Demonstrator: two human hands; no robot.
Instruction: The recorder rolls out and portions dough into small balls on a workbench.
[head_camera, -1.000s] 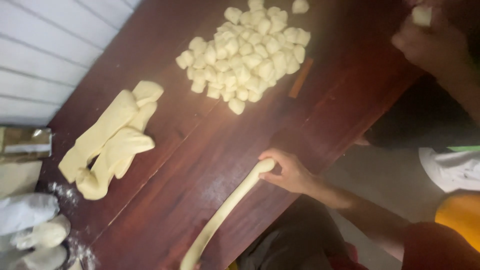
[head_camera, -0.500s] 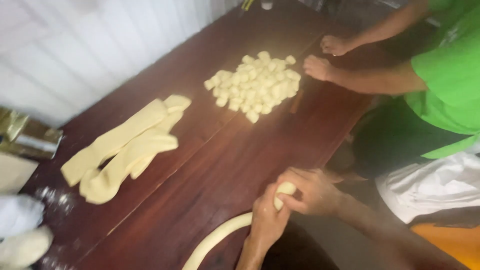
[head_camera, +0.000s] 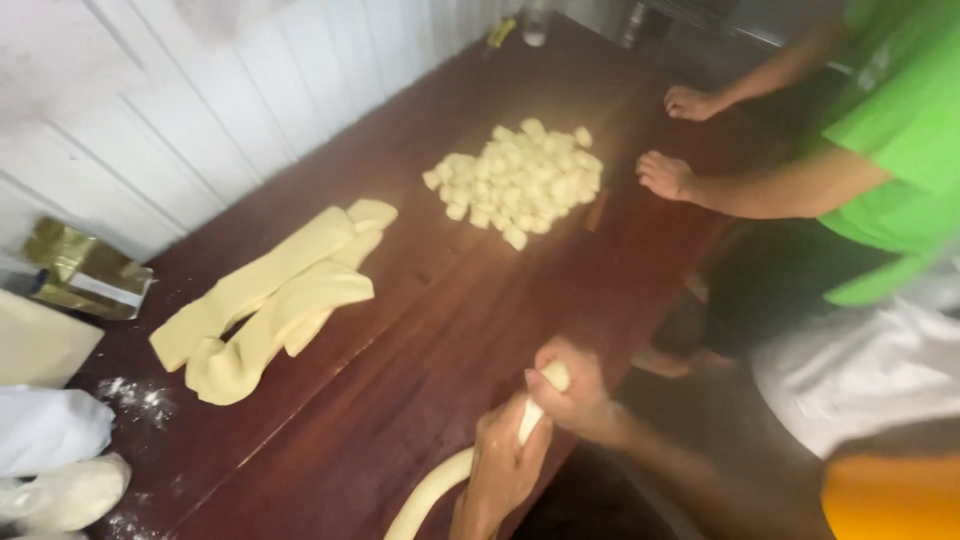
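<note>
At the near edge of the dark wooden table (head_camera: 620, 290), both my hands, left (head_camera: 505, 465) and right (head_camera: 575, 390), gripped the dough rope (head_camera: 440, 485), fingers closed around its end.

Dough strips (head_camera: 270, 300) lie left on the table (head_camera: 420, 330), dough pieces (head_camera: 520, 182) behind, dough rope (head_camera: 440, 485) nearest.

A broad stretch of the dark wooden tabletop (head_camera: 440, 330) lies bare through the middle of the frame, room enough to pass. Upper centre, a heap of small pale dough cubes (head_camera: 520, 180) blocks the way; left of centre, long flat dough strips (head_camera: 270, 300). Another person's two hands (head_camera: 665, 175) rest at the upper right edge.
</note>
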